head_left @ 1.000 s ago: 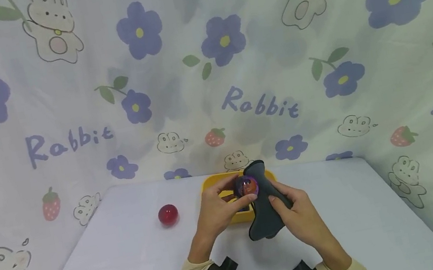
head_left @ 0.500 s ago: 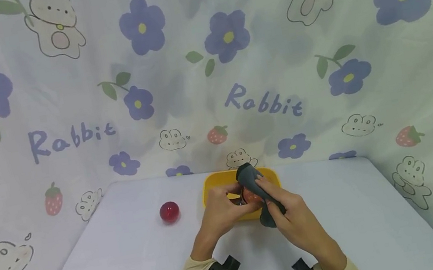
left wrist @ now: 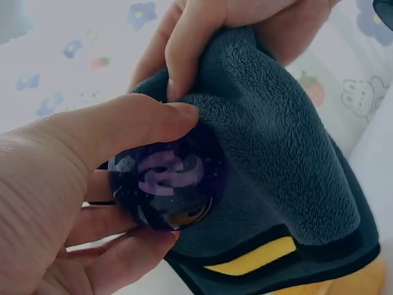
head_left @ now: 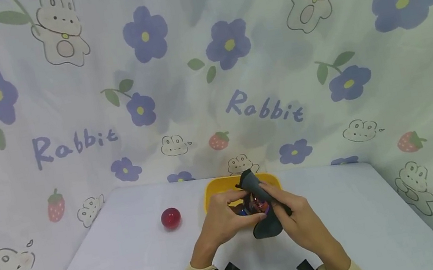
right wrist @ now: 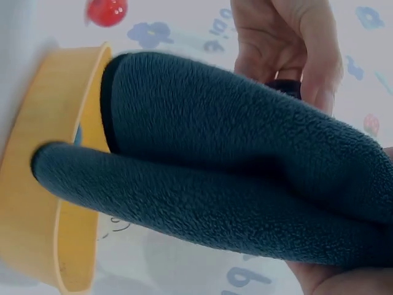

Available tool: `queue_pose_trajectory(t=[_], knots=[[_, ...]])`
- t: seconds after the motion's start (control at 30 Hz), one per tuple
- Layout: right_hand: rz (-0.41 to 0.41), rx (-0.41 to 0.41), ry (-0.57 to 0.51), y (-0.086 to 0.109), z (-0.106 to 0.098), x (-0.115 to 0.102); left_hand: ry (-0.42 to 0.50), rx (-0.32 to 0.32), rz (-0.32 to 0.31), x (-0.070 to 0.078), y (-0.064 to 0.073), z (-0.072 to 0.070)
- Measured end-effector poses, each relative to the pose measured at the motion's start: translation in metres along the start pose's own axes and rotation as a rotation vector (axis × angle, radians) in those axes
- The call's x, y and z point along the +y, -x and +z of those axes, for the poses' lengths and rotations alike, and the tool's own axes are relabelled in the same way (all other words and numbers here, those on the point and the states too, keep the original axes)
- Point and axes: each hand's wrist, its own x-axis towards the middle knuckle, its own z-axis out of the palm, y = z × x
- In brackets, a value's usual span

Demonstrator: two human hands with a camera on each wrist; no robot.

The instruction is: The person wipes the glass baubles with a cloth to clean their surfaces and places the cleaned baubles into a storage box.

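My left hand (head_left: 219, 219) grips a shiny, see-through purple ball (left wrist: 169, 175) with a pale swirl inside, thumb on one side and fingers on the other. My right hand (head_left: 304, 216) pinches a dark grey-blue plush cloth (left wrist: 276, 147) with black edging, bunched and folded. In the left wrist view the cloth lies against the ball's far side, right by the left thumb tip. The folded cloth hides most of the ball in the right wrist view. Both hands are raised in front of a yellow plastic basket (head_left: 211, 190).
A glossy red ball (head_left: 171, 218) sits on the white table (head_left: 126, 266) left of the basket. A bit of something blue (right wrist: 78, 135) shows inside the basket. Behind the table hangs a curtain (head_left: 186, 87) printed with rabbits and flowers.
The cloth, earlier hanging flatter beside the ball, has moved left and folded over it. The ball has tilted in my left hand, and the red ball has stayed put.
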Motion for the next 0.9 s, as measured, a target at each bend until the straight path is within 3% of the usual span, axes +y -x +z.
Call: queue_pose_trajectory(t=[0.4, 0.57, 0.77, 0.9], knots=[[0.189, -0.059, -0.199, 0.001, -0.007, 0.009, -0.004, -0.002, 0.011, 0.004, 0.002, -0.001], [0.224, -0.069, -0.251, 0.002, -0.005, 0.010, 0.048, 0.018, 0.004, 0.001, 0.002, -0.003], [0.243, -0.071, -0.273, 0.003, -0.001, 0.007, 0.160, 0.107, -0.056, -0.005, 0.001, -0.004], [0.268, -0.055, -0.273, 0.003, 0.001, 0.000, 0.172, 0.163, -0.111, -0.008, -0.001, -0.003]])
